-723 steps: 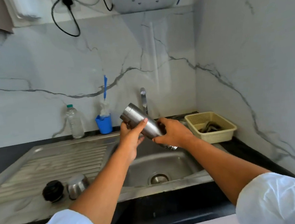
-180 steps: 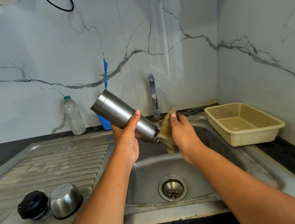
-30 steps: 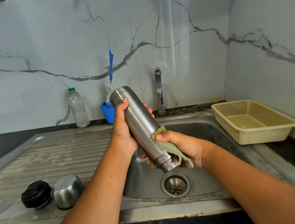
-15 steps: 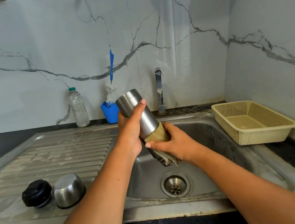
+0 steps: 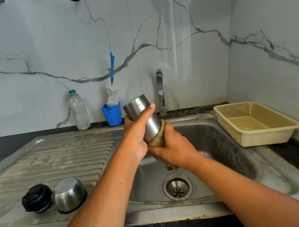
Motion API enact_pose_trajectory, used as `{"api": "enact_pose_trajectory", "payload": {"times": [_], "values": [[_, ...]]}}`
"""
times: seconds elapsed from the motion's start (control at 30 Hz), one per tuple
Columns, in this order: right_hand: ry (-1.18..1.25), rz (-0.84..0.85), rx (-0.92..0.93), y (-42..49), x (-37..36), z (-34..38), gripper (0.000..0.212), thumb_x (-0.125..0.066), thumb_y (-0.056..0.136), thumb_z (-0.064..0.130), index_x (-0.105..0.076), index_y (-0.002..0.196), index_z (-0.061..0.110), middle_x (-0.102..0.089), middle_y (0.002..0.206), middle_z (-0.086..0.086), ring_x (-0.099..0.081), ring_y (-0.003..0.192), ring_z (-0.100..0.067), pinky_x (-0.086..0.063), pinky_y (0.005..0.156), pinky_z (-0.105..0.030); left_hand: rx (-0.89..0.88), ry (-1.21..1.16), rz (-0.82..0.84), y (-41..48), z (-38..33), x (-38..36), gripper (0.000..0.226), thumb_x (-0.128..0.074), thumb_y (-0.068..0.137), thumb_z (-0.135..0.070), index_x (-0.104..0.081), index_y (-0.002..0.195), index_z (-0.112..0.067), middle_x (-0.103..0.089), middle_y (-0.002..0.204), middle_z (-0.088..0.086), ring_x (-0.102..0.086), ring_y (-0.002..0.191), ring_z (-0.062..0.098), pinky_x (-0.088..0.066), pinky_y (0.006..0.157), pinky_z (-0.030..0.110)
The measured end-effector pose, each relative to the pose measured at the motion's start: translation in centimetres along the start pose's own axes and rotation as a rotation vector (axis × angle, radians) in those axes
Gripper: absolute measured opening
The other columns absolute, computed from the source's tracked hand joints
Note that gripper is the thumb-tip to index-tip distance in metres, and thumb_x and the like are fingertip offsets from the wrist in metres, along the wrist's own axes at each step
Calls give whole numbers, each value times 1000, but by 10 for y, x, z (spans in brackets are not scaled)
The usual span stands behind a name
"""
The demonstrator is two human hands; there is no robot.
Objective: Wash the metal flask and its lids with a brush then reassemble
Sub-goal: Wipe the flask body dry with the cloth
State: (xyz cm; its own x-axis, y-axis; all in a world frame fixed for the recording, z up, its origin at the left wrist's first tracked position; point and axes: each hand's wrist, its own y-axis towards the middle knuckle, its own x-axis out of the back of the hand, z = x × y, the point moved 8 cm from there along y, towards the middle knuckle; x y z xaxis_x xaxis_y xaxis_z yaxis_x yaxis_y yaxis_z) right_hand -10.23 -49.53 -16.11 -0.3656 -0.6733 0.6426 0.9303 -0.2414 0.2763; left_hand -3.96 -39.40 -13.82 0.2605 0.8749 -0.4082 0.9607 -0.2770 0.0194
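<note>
— Counting for you: one flask [image 5: 153, 127], two lids, one brush [image 5: 112, 68]. Where does each sit?

— Your left hand [image 5: 135, 136] curls its fingers round the flask's raised end, tilted above the sink [image 5: 218, 140]. Your right hand [image 5: 174, 147] grips one cloth [image 5: 158, 139] wrapped round the lower end, hiding it. The black lid [image 5: 37, 197] and steel cup lid [image 5: 70, 194] touch near the surface's front left edge.

— And around you?

— One plastic bottle [image 5: 78, 110], one blue cup [image 5: 112, 116] holding the brush and one tap [image 5: 161, 91] along the back edge; one basket [image 5: 254, 138] in the right corner.
</note>
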Motion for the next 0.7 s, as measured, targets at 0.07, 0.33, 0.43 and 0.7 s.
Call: {"api": "enact_pose_trajectory", "payload": {"times": [0.07, 0.33, 0.43, 0.7], "values": [[273, 200, -14, -2, -5, -4, 70, -83, 81, 47, -43, 134, 25, -66, 121, 4, -67, 107, -11, -57, 95, -34, -11, 50, 65, -1, -3, -1, 77, -91, 57, -41, -61, 127, -26, -74, 113, 6, -72, 103, 23, -61, 86, 42], [890, 304, -211, -10, -2, -11, 77, -51, 85, 69, -62, 130, 8, -76, 111, -14, -74, 104, -28, -61, 89, -40, 60, -48, 119, 2, -1, -3, 76, -86, 62, -50, -66, 125, -11, -74, 98, 13, -73, 92, 26, -61, 81, 42], [843, 251, -184, -4, -4, -10, 79, -46, 86, 76, -57, 136, 17, -76, 115, -8, -74, 105, -22, -58, 96, -41, 46, -61, 81, 2, -1, 0, 81, -86, 58, -51, -65, 127, -12, -74, 101, 12, -73, 95, 27, -60, 82, 42], [27, 36, 66, -7, -1, 11, 59, -62, 86, 70, -39, 113, 23, -57, 112, 2, -61, 98, -16, -54, 77, -33, -31, 10, 40, 2, -3, 3, 71, -86, 70, -48, -54, 130, -28, -69, 116, 8, -71, 102, 25, -62, 76, 39]]}}
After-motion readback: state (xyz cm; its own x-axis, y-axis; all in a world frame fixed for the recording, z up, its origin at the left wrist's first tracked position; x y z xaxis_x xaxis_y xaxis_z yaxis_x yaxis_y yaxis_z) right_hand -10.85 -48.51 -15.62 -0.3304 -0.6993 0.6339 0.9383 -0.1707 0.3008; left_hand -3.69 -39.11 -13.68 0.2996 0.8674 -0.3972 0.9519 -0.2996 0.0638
